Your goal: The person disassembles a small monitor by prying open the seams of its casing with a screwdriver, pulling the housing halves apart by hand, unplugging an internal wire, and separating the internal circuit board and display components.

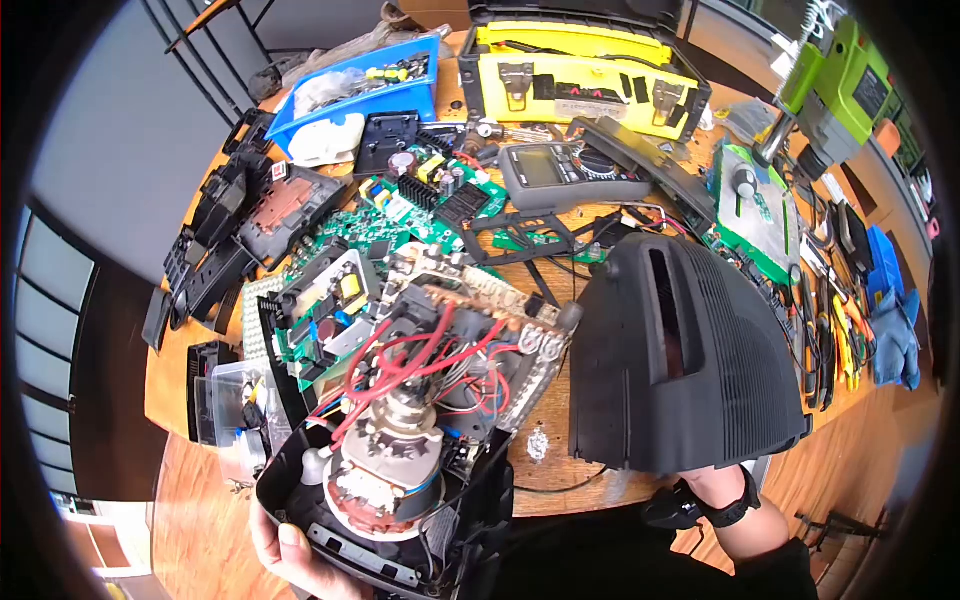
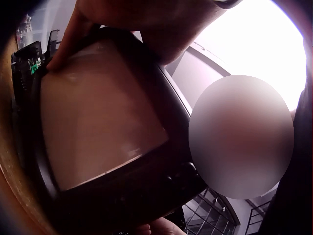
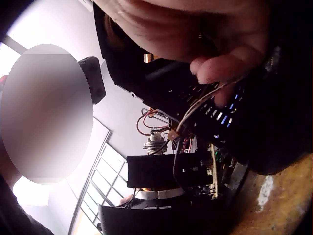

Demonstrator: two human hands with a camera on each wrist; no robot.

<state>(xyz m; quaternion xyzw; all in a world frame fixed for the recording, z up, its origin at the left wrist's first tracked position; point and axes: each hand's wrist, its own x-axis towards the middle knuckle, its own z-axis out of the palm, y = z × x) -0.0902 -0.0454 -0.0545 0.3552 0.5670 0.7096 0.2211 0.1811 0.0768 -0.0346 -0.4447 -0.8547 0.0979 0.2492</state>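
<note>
My left hand (image 1: pixel 295 555) grips the rim of a black television front housing (image 1: pixel 375 562), its picture tube (image 1: pixel 395 470) neck-up with red wires around it. In the left wrist view, fingers reach over the screen (image 2: pixel 102 117). A circuit board (image 1: pixel 540 380) stands against the tube's far side. On the right, the black back cover (image 1: pixel 620 370) is tipped up, with my right hand mostly hidden inside it in the head view. The right wrist view shows that right hand (image 3: pixel 195 34) inside the cover, fingers curled, pinching thin wires (image 3: pixel 199 102) that run to a small connector (image 3: pixel 173 135).
Green circuit boards (image 1: pixel 440 190) and a multimeter (image 1: pixel 575 170) lie behind. A blue bin (image 1: pixel 430 95), a yellow toolbox (image 1: pixel 550 85) and a green drill press (image 1: pixel 840 85) stand farther back. Hand tools (image 1: pixel 845 320) crowd the right edge; a clear plastic box (image 1: pixel 235 420) is at left.
</note>
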